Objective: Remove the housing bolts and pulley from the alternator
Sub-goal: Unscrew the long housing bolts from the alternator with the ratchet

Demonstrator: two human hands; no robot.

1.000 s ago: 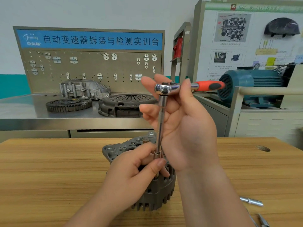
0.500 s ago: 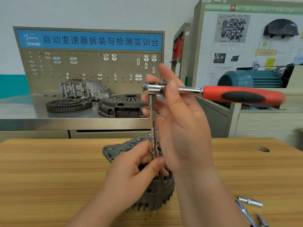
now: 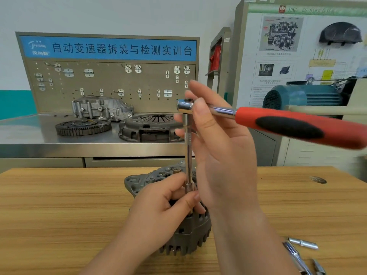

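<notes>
The alternator (image 3: pixel 191 233) stands on the desk (image 3: pixel 59 205). Our left hand (image 3: pixel 158 211) pinches the extension bar (image 3: pixel 187 153) low at the housing; our right hand (image 3: pixel 222 155) wraps its fingers round the ratchet (image 3: pixel 278 122) head. We should keep the bar plumb while turning.

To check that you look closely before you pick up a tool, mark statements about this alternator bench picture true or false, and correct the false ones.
1. The ratchet has its red handle pointing to the person's right. True.
2. The left hand pinches the lower end of the extension bar. True.
3. The alternator sits on the steel bench at the back. False: it stands on the wooden table.
4. The right hand holds the ratchet by its red handle. False: it holds the ratchet at its head, and the handle is free.
5. Loose metal tools lie on the table at the near right. True.
</notes>
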